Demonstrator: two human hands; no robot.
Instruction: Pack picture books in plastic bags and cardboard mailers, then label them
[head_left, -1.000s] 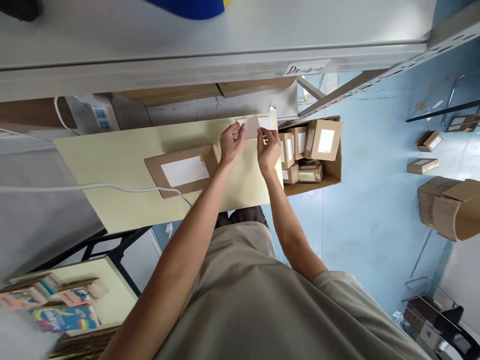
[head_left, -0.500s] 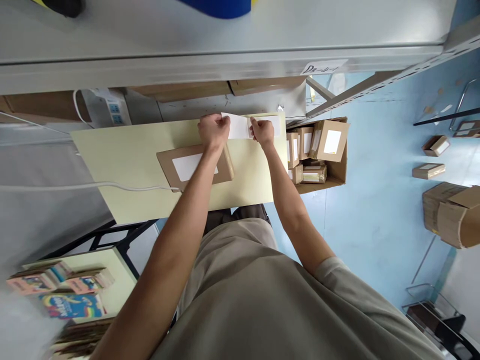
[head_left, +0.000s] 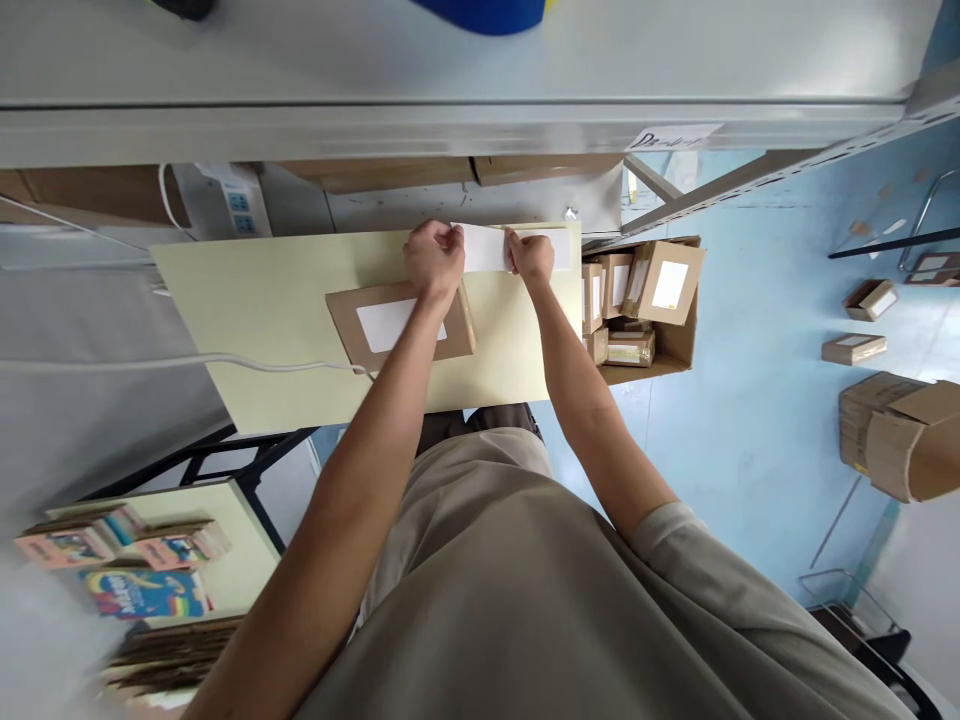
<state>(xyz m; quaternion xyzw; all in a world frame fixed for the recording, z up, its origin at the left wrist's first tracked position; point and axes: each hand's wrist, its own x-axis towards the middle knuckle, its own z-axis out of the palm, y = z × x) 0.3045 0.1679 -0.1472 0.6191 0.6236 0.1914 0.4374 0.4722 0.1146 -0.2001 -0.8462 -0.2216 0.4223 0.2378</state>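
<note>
My left hand [head_left: 435, 257] pinches the left end of a strip of white labels [head_left: 484, 247] at the far edge of the pale yellow table [head_left: 262, 290]. On the strip's right part, my right hand [head_left: 530, 256] is closed with its thumb and finger on the paper. More of the white strip lies flat on the table beyond my right hand. Below my left wrist rests a closed cardboard box [head_left: 454, 345] with a white label [head_left: 384, 322] on its top, partly covered by my forearm.
An open carton [head_left: 681, 347] of small labelled boxes stands right of the table. A white cable [head_left: 247, 360] crosses the table's left side. The grey shelf [head_left: 450, 130] overhangs the far edge. Books [head_left: 146, 592] lie on a lower-left table; cardboard boxes [head_left: 885, 435] sit on the blue floor.
The view has shifted slightly. Both hands still hold the white label strip at nearly the same place, and the cardboard box has stayed on the table.
</note>
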